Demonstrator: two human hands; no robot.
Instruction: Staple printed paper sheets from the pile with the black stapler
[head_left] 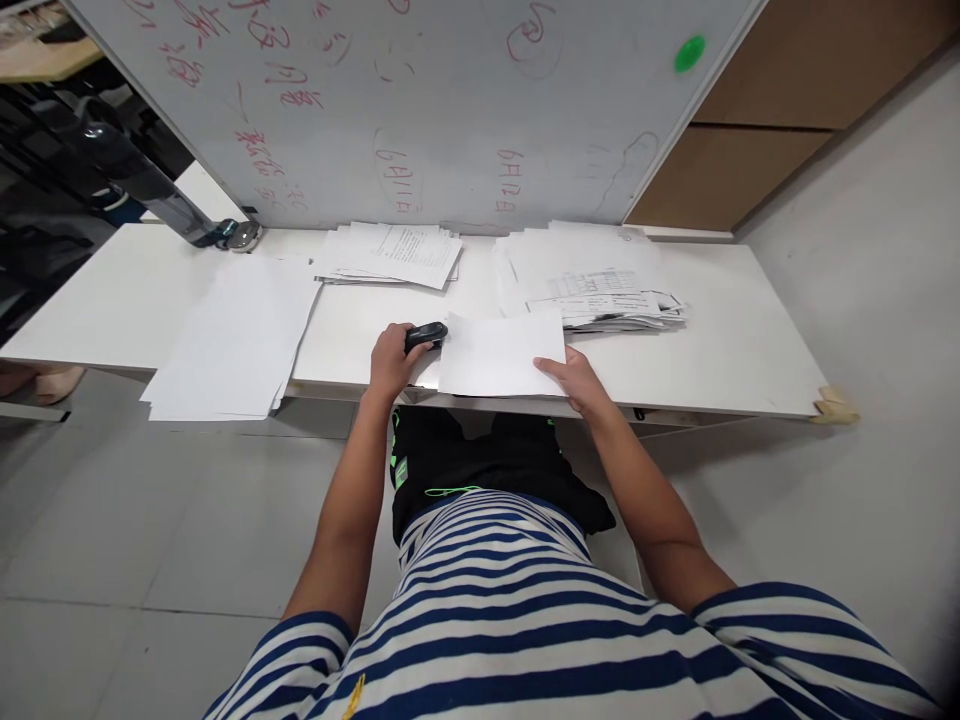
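Near the front edge of the white table, my left hand [394, 362] is closed around a black stapler [426, 336]. The stapler's front end meets the upper left corner of a blank white sheet of paper [495, 355]; whether its jaws have the paper between them is too small to tell. My right hand [573, 378] pinches that paper at its right edge, thumb on top and fingers underneath. How many sheets lie together there cannot be made out.
Large blank sheets [232, 330] overhang the table's [720, 350] front edge at left. Printed papers [397, 255] lie at the back, and a bigger paper stack [592, 275] sits right of them. A whiteboard [450, 100] with red writing stands behind. A grey stand vacuum-like device [150, 175] leans at far left.
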